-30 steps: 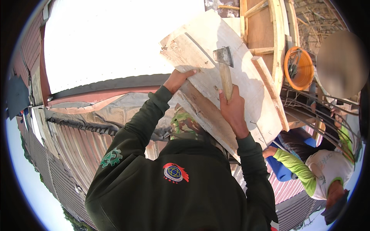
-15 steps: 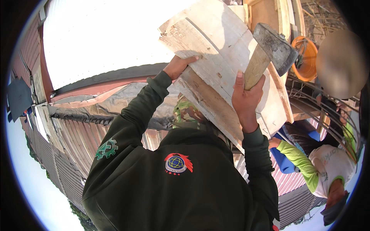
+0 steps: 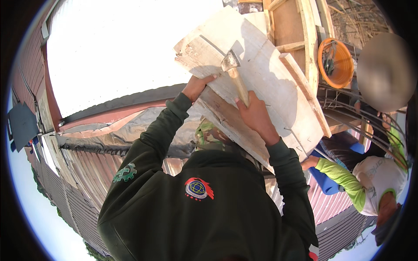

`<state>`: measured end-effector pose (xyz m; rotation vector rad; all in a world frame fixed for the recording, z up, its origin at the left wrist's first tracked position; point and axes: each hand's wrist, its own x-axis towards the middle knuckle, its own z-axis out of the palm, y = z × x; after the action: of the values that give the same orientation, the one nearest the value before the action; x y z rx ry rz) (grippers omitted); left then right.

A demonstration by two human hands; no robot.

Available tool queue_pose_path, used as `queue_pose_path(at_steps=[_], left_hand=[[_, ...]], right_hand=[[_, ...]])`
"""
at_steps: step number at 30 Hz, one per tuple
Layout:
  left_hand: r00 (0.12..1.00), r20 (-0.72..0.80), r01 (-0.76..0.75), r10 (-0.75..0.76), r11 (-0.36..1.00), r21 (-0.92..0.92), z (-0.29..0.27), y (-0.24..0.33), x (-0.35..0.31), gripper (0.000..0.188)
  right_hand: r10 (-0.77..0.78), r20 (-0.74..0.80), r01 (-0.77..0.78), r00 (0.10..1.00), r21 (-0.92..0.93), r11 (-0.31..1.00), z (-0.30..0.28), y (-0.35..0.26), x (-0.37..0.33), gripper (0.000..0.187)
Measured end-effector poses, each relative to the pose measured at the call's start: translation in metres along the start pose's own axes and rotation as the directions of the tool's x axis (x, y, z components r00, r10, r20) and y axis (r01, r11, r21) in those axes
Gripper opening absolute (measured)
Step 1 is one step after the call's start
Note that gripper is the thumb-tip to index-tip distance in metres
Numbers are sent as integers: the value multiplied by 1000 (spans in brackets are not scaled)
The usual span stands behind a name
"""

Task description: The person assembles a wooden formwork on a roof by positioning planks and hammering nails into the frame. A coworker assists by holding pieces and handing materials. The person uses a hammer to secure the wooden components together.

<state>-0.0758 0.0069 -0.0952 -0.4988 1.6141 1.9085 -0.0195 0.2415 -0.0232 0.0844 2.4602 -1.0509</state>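
My right hand (image 3: 257,116) is closed around the wooden handle of a hatchet (image 3: 237,78). The hatchet's metal head hangs over or rests on a pale wooden panel (image 3: 261,65); I cannot tell if they touch. At the panel's left edge, my left hand (image 3: 197,88) grips the wood with its thumb on top, and its other fingers are partly hidden. The panel lies tilted in front of me, made of planks with a rough, splintered upper left end. Several nails (image 3: 287,128) stick up from its lower right part.
An orange bucket (image 3: 335,63) stands right of the panel, near a wooden frame (image 3: 287,24) and bent steel bars (image 3: 348,106). A co-worker in a lime-sleeved shirt (image 3: 344,174) is at the right, one hand by the panel's lower corner. Corrugated metal roofing (image 3: 87,167) spreads left.
My right hand has brought the hatchet down and to the left, from raised at the panel's right side to over its middle left. My left hand keeps its hold on the panel.
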Motion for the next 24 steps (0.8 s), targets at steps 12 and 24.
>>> queue_pose_path(at_steps=[12,24], left_hand=[[983,36,181,-179,981,-65,-1,-2,-15,51],[990,140,7,14,989,-151,-74,-120,59,42]], right_hand=[[64,-73,-51,995,169,984,14,-7,-33,35],[290,-306,-192,907,314,930,-24,59,-73,35]])
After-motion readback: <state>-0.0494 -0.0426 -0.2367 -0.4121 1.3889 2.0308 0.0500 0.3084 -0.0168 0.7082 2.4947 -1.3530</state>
